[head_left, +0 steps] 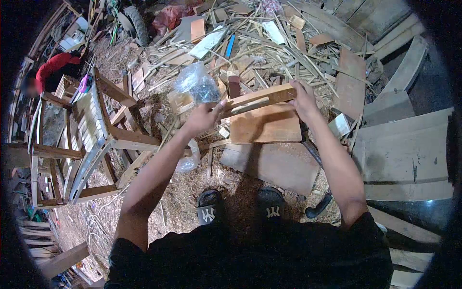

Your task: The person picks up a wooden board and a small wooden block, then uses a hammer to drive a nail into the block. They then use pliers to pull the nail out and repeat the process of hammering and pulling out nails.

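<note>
Both of my hands hold a narrow wooden piece [260,98] out in front of me, one at each end. It looks like two slats lying side by side with a dark gap between them, tilted up to the right. My left hand [206,117] grips the left end, thumb on top. At the right end, my right hand [304,98] is closed around the wood. Below the piece lies a flat orange-brown board [264,127], partly in shadow. A crumpled clear plastic bag [195,82] is just beyond my left hand.
A wooden frame [125,137] with slats stands at the left, a pink item [85,83] on it. A person in a red sleeve [55,65] is behind it. Scrap wood [260,43] is heaped ahead. Large panels [406,149] lie right; a grey board [274,164] lies near my feet.
</note>
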{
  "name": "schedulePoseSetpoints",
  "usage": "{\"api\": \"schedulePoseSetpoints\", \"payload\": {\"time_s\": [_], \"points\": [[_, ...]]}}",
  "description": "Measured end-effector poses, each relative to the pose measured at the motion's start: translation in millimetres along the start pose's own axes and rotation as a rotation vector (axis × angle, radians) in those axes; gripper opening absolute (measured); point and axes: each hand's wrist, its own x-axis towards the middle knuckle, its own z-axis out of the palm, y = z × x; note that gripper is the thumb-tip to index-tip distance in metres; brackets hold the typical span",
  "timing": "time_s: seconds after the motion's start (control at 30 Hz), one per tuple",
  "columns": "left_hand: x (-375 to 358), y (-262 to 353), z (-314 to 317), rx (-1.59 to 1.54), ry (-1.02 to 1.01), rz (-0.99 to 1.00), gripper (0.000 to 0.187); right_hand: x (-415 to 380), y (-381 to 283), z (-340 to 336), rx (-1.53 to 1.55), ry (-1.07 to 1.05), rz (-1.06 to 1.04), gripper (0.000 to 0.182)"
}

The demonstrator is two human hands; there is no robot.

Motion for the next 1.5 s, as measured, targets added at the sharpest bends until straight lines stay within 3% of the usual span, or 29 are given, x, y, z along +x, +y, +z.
{"api": "schedulePoseSetpoints", "payload": {"time_s": [0.13, 0.2, 0.27, 0.37, 0.43, 0.53, 0.73, 0.9, 1.1, 1.23, 1.33, 1.47, 1.5], "points": [[-7, 17, -13, -0.123, -0.217, -0.034, 0.063, -3, 5, -1, 0.112, -0.117, -0.111, 0.018], [-1, 5, -9, -0.203, -0.122, 0.111, 0.059, -5, -3, -2, 0.105, -0.171, -0.067, 0.020], [-2, -1, -6, -0.170, -0.059, 0.128, 0.059, -8, -11, 2, 0.098, -0.226, -0.024, 0.021], [-1, -7, -5, -0.077, 0.055, 0.148, 0.064, -19, -21, 16, -0.104, -0.110, 0.077, 0.029], [-5, -2, -8, -0.019, 0.106, 0.152, 0.070, -22, -25, 19, 0.143, -0.217, 0.149, 0.038], [-10, 1, -8, 0.081, 0.168, 0.191, 0.079, -27, -33, 28, 0.129, -0.173, 0.116, 0.051], [-6, 0, -8, 0.049, 0.229, 0.274, 0.079, -15, -21, 18, 0.137, -0.192, 0.084, 0.038], [-13, -2, -4, 0.216, 0.412, 0.449, 0.073, -20, -16, 14, 0.117, -0.178, 0.130, 0.038], [-13, -3, -7, 0.302, 0.455, 0.532, 0.074, -22, -17, 11, 0.100, -0.187, 0.118, 0.038], [-18, 12, -16, 0.207, 0.337, 0.429, 0.073, -24, -17, 11, 0.170, -0.159, 0.116, 0.036], [-19, 16, -20, 0.352, 0.287, 0.393, 0.072, -23, -12, 9, 0.203, -0.112, 0.123, 0.035], [-5, 4, -32, 0.398, 0.159, 0.188, 0.075, -18, -14, 1, 0.182, -0.106, 0.100, 0.035], [-6, 7, -33, 0.429, 0.205, 0.182, 0.073, -13, -18, 0, -0.111, -0.109, 0.060, 0.042]]}}
